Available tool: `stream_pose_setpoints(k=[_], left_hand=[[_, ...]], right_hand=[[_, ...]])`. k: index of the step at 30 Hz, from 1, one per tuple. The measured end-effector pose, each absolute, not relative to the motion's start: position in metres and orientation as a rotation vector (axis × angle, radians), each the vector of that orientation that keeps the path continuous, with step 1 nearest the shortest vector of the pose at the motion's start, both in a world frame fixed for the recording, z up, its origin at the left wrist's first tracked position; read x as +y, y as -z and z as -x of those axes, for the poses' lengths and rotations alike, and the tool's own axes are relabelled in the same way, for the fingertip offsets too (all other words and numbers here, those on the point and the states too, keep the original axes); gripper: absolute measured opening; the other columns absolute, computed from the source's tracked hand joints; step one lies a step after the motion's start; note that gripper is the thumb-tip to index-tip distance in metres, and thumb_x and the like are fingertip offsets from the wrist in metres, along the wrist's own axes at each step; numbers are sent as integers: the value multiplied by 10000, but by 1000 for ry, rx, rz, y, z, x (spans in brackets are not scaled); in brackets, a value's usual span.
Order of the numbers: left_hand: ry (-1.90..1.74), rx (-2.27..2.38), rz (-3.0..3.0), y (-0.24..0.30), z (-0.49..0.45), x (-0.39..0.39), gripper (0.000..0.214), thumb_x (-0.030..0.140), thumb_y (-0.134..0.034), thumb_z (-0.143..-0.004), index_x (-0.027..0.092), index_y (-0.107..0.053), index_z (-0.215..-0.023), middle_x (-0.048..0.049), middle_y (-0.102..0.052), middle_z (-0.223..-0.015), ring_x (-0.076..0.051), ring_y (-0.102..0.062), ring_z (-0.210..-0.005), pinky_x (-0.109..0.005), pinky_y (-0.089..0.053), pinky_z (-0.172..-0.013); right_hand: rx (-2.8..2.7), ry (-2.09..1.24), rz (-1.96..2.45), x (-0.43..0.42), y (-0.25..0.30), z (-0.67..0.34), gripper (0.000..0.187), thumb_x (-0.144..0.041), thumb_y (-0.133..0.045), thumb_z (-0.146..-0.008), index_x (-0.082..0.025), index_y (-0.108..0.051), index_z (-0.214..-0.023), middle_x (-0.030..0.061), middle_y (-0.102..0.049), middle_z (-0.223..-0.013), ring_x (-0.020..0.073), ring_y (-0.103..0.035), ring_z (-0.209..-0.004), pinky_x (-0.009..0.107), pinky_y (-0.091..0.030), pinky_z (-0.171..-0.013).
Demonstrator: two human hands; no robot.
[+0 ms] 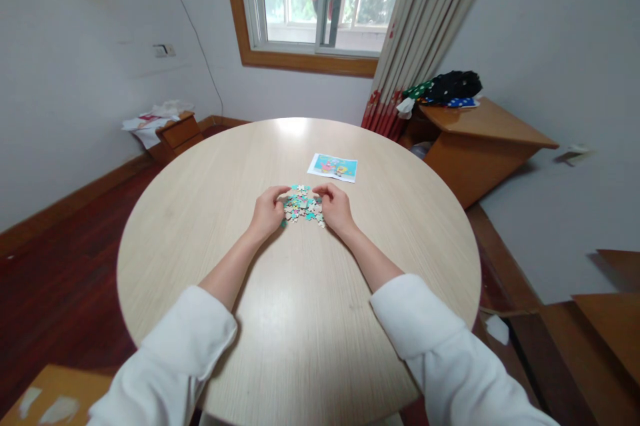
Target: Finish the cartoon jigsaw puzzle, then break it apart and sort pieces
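A small heap of jigsaw puzzle pieces (301, 205), in turquoise, cream and pink, lies on the round table (295, 319). My left hand (270, 210) curves against the heap's left side, thumb and fingers apart. On the opposite side, my right hand (335, 207) cups the heap in the same way, its fingers bent toward the far edge. Neither hand lifts a piece that I can make out; the fingertips are partly hidden. Just beyond the heap rests a picture sheet (333, 167) with cartoon figures on a blue ground.
Behind the table is a window (320, 6) with a patterned curtain (415, 33). A wooden cabinet (480, 139) topped with dark cloth (455, 87) stands at the right. Papers (157, 121) lie on a low wooden piece at the left.
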State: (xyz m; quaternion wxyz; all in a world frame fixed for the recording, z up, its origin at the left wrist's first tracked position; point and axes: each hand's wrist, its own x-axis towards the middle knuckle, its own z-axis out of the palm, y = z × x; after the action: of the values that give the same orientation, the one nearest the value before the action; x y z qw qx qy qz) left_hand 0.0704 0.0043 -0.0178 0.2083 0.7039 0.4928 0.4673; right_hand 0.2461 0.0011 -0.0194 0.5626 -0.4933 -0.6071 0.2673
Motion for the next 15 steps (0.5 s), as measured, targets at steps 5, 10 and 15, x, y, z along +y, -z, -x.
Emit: stream_pose_setpoints(k=[5, 10, 15], left_hand=[[-1420, 1440, -1838, 14, -63, 7, 214, 122, -472, -696, 150, -636, -831, -55, -652, -855, -159, -607, -789, -299, -499, -753], [-1403, 1533, -1845, 9, -62, 4, 138, 163, -489, -703, 156, -615, -759, -20, -608, -730, -135, -549, -665, -271, -453, -659], [-1411, 1545, -1838, 8, -61, 3, 125, 150, -460, -695, 160, -580, -732, 6, -551, -657, -131, -500, -611, -261, -400, -607]], right_hand=[[-1335, -658, 1125, 5, 22, -249, 282, -85, -349, -652, -176, -599, -742, 21, -657, -779, 145, -627, -797, 344, -501, -852], [-1264, -710, 1110, 8, 24, -251, 269, -102, -353, -641, -174, -595, -733, 11, -644, -742, 134, -617, -740, 346, -510, -822], [-1117, -829, 1101, 11, 23, -252, 212, -119, -394, -625, -176, -573, -723, -5, -632, -696, 129, -612, -695, 338, -523, -751]])
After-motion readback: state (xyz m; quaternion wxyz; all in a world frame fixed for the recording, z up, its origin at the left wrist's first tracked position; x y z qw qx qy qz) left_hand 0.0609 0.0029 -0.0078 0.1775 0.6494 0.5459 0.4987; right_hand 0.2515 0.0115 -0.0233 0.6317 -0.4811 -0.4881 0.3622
